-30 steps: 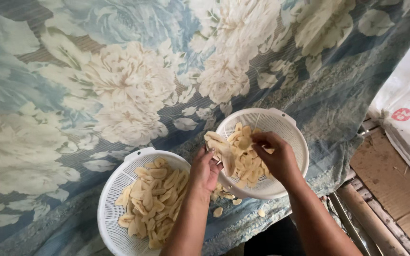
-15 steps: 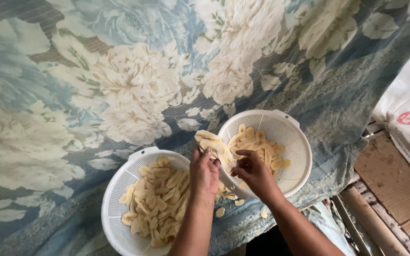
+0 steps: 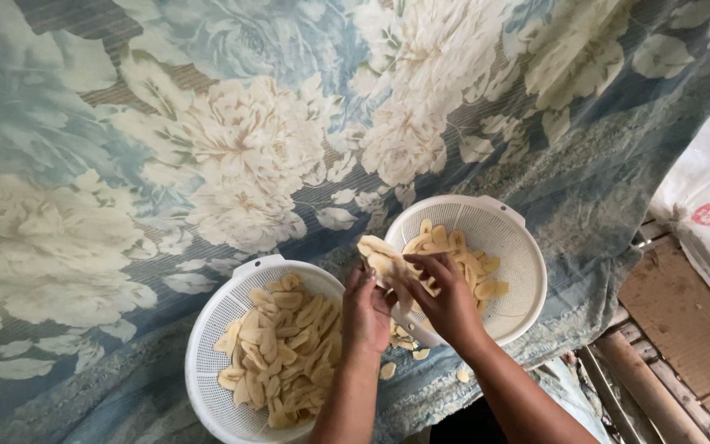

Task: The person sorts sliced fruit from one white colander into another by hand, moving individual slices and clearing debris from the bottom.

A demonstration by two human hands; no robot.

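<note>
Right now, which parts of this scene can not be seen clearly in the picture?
Head view only:
- Left colander: its near rim is cut off by the bottom edge.
- Slices in the right colander: partly hidden behind the right hand.
- What the left hand grips: its fingers cover the lower ends of the slices.
- White sack: cut off by the right edge.

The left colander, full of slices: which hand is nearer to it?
Left. The left hand is over the right rim of the left colander, holding pale slices. The right hand is at the right colander.
</note>
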